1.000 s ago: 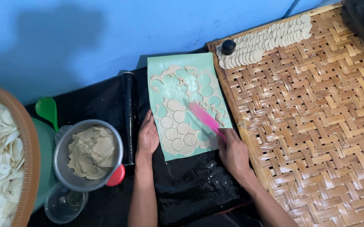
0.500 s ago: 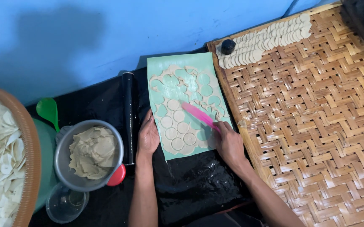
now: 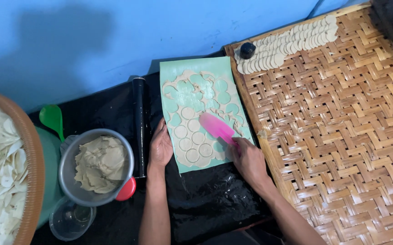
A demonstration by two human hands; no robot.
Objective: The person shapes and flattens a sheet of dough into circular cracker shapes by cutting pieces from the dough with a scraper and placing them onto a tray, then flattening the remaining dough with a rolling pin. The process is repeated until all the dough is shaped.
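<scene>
- Pink scraper lies slanted over the rolled dough sheet, its blade pointing up and away from the person, its near end inside the right hand.
- Right hand is closed around the scraper's handle end, fingers curled over it, at the lower right corner of the pale green mat.
- Left hand lies flat and open, palm down, fingers together, on the left edge of the mat; it grips nothing and only presses there.
- Dough sheet covers most of the mat and is cut into round discs; many rounds sit in place in the lower half, while the upper half shows round holes with the green mat bare through them.
- Black rolling pin lies lengthwise just left of the mat, beside the left hand.
- Black plastic sheet lies under the mat and the forearms.
- Woven bamboo tray lies right of the mat, with rows of overlapping dough discs along its far edge and a small black round cutter at their left end.
- Metal bowl of dough scraps stands to the left, with a green spoon behind it and a clear glass in front.
- Round basket of white discs is at the far left.
</scene>
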